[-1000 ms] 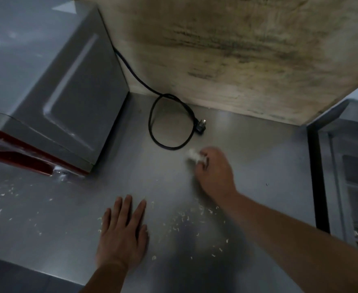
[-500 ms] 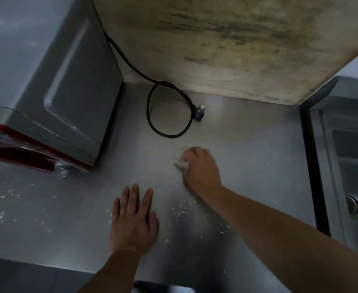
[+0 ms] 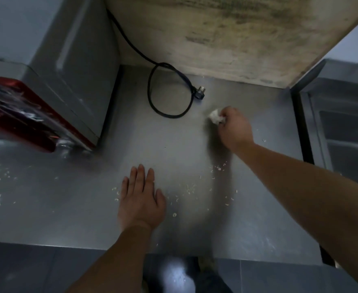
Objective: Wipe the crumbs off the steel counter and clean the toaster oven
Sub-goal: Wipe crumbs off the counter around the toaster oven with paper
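The steel counter (image 3: 89, 208) carries pale crumbs (image 3: 190, 188) scattered in front of me and more at the far left. My right hand (image 3: 235, 129) is shut on a crumpled white tissue (image 3: 215, 116) pressed to the counter, just right of the black plug. My left hand (image 3: 141, 197) lies flat, palm down, fingers together, near the front edge among the crumbs. The grey toaster oven (image 3: 53, 66) with a red front stands at the left, its door side facing me.
A black power cord (image 3: 152, 89) loops on the counter behind my hands and ends in a loose plug (image 3: 199, 93). A stained wall panel (image 3: 226, 34) closes the back. A steel sink (image 3: 343, 134) lies to the right. The counter's front edge runs below my left wrist.
My right hand with the tissue has swept right and away from me, toward the plug. My left hand stays flat on the counter.
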### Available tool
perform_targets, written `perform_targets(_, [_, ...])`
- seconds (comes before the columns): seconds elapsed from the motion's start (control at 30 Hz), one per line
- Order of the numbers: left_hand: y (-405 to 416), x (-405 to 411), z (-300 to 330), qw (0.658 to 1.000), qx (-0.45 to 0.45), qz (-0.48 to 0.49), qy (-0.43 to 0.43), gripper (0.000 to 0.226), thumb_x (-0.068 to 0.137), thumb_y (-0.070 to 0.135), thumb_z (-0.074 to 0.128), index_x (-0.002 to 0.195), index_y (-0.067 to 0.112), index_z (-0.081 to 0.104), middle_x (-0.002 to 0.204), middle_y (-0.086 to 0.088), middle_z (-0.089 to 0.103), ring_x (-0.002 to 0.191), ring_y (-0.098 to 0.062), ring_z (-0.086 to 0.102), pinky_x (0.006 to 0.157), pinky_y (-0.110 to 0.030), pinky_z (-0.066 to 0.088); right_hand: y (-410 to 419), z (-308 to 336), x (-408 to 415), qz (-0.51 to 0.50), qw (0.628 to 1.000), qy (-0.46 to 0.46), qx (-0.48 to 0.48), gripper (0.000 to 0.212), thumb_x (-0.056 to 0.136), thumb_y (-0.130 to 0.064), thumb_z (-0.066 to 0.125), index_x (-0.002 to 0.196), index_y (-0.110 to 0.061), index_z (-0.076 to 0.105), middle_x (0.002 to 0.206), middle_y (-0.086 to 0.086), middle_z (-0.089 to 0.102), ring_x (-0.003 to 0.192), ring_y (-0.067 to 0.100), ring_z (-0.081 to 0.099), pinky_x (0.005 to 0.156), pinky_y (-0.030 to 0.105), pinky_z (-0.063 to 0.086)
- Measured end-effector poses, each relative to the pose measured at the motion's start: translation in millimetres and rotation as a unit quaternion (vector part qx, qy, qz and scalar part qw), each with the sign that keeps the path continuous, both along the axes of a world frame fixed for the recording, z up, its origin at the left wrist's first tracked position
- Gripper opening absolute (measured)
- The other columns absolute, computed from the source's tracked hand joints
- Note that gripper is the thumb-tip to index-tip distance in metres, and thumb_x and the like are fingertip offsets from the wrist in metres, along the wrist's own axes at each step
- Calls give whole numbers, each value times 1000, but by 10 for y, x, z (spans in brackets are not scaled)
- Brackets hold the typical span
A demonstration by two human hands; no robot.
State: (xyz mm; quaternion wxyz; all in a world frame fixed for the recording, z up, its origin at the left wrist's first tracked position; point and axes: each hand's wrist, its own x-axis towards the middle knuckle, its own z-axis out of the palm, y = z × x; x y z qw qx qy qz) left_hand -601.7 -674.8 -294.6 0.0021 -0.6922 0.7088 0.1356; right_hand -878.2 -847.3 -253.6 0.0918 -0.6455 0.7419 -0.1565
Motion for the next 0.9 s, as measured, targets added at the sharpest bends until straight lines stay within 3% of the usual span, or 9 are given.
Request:
perform_targets(0.1, [1, 6, 3, 1000, -2, 0, 10, 70, 93, 48, 14, 156, 18, 19, 164, -6, 9, 152, -20, -2, 122, -40, -2, 6, -136, -63, -20, 998, 46, 31, 28, 82, -7, 53, 109, -10, 61, 116, 17, 58, 106, 39, 52, 86, 38, 41])
perform_targets(0.2, [-10, 10, -9, 1000, -3, 3, 9, 70, 93, 47, 16, 156, 18, 23, 164, -6, 13, 152, -21, 2, 123, -43, 2, 419, -207, 221, 3, 999, 51, -3, 24, 81, -7, 55, 103, -8, 64, 110, 16, 60, 99, 37, 52, 84, 39, 43])
perform_targets(0.37, [-20, 20, -15, 1000, 4, 2, 13, 70, 92, 48, 20, 155, 18, 27, 163, -7, 17, 152, -23, 6, 122, -47, 6, 1475, -213, 501, 147, 989, 16, 28, 27, 71, -12, 66, 97, -16, 64, 105, 4, 62, 94, 25, 52, 82, 27, 41])
perform_targets(0.5, [-29, 19, -11, 1000, 9, 4, 0, 71, 92, 49, 19, 155, 19, 27, 164, -6, 16, 152, -22, 5, 122, -47, 5, 1705, -80, 395, 217, 975, -49, 21, 25, 72, -16, 53, 95, -12, 64, 105, 4, 64, 97, 23, 56, 82, 24, 45])
perform_targets(0.63, [-32, 23, -14, 1000, 11, 3, -4, 70, 92, 48, 21, 155, 18, 27, 163, -7, 17, 152, -23, 6, 122, -47, 7, 990, 84, 103, 74, 995, -64, -14, 25, 75, -5, 62, 100, -11, 62, 103, 9, 61, 95, 29, 55, 81, 32, 44])
perform_targets(0.73, [-37, 17, -9, 1000, 11, -2, -9, 70, 92, 48, 19, 156, 18, 24, 164, -7, 15, 152, -22, 3, 123, -46, 5, 321, 176, -265, -2, 999, -17, -42, 22, 78, -5, 60, 99, -11, 61, 104, 14, 60, 96, 35, 54, 77, 33, 39])
perform_targets(0.8, [-42, 11, -3, 1000, 8, -5, -12, 70, 93, 48, 17, 156, 18, 22, 164, -6, 13, 152, -22, 1, 123, -45, 2, 33, 141, -595, -35, 999, 32, -14, 25, 79, -5, 57, 104, -10, 62, 110, 17, 60, 102, 38, 54, 82, 37, 42])
perform_targets(0.9, [-36, 1, 8, 1000, -3, -2, -5, 70, 93, 47, 20, 155, 16, 28, 163, -8, 19, 152, -23, 7, 122, -42, 4, 30, 9, -930, -129, 990, 36, 53, 25, 82, -5, 54, 105, -11, 62, 113, 17, 58, 105, 39, 54, 87, 38, 45])
